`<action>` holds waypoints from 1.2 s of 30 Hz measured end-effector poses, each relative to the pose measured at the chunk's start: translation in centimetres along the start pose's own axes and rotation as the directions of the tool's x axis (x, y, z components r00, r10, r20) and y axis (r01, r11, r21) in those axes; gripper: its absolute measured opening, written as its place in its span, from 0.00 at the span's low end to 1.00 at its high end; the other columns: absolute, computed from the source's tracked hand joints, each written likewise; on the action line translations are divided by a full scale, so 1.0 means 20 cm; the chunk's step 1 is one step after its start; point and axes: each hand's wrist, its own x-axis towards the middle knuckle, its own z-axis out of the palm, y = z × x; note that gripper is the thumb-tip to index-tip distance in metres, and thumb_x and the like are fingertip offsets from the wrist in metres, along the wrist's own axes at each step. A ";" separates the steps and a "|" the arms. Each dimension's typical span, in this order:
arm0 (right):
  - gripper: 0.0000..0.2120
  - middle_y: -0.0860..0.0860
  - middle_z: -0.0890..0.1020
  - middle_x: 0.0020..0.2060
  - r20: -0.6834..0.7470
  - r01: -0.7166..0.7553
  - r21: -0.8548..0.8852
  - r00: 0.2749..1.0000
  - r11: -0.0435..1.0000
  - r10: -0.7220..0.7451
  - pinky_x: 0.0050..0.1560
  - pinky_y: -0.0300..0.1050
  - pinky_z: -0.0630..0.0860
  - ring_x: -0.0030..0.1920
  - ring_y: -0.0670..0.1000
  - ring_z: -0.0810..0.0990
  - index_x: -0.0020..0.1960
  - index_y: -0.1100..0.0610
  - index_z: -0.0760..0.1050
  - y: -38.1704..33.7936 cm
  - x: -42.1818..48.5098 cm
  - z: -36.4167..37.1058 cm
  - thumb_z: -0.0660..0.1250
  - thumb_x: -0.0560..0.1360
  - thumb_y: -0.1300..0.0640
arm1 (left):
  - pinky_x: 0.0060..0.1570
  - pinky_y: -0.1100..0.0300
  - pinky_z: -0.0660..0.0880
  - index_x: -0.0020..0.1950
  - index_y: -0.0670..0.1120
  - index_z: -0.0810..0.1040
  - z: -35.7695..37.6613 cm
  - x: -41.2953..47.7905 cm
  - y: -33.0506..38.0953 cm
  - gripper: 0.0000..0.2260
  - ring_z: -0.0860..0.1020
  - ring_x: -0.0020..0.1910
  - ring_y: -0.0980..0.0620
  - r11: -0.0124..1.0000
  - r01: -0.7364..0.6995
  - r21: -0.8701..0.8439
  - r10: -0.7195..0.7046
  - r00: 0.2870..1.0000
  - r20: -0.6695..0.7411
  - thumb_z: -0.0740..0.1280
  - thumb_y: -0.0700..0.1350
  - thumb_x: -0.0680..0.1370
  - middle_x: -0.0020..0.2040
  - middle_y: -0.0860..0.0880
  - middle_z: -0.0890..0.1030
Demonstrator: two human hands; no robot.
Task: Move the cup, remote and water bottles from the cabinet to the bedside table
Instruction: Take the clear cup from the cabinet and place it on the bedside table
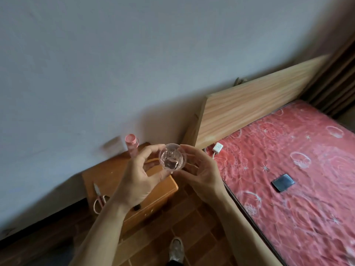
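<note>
A clear glass cup (172,158) hangs above the right end of the wooden bedside table (107,175), seen from above. My left hand (138,181) grips its left side with thumb and fingers. My right hand (201,169) cups its right side and rim. A pink water bottle (132,145) stands upright at the table's back edge, next to the wall. No remote is visible.
Pink-handled scissors (99,198) lie on the table's near left part. A bed with a red patterned mattress (297,169) and wooden headboard (259,104) stands to the right; a white charger (218,147) and a dark phone (283,182) lie on it. My shoe (175,248) is on the brick-patterned floor.
</note>
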 end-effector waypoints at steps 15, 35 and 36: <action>0.28 0.52 0.83 0.59 0.109 -0.089 -0.078 0.989 0.993 0.097 0.60 0.53 0.82 0.60 0.50 0.83 0.65 0.55 0.76 0.54 0.68 0.06 0.80 0.69 0.61 | 0.59 0.59 0.80 0.67 0.52 0.76 -0.05 0.60 -0.58 0.26 0.81 0.61 0.58 0.991 0.128 0.044 -0.127 0.991 -0.037 0.75 0.50 0.69 0.62 0.56 0.82; 0.28 0.48 0.81 0.57 0.063 -0.187 -0.189 0.977 0.964 0.202 0.60 0.51 0.82 0.61 0.48 0.81 0.64 0.49 0.76 1.60 0.96 0.42 0.81 0.67 0.59 | 0.55 0.54 0.83 0.67 0.50 0.76 -0.06 0.86 -1.82 0.28 0.80 0.63 0.53 0.969 0.218 0.115 -0.219 0.976 -0.002 0.79 0.40 0.69 0.62 0.54 0.82; 0.27 0.48 0.81 0.57 0.062 -0.188 -0.203 0.977 0.961 0.205 0.61 0.50 0.82 0.60 0.48 0.81 0.63 0.49 0.76 1.64 0.96 0.43 0.81 0.67 0.59 | 0.54 0.54 0.83 0.67 0.50 0.76 -0.05 0.87 -1.87 0.28 0.80 0.63 0.53 0.967 0.226 0.114 -0.228 0.974 0.000 0.79 0.40 0.69 0.62 0.54 0.82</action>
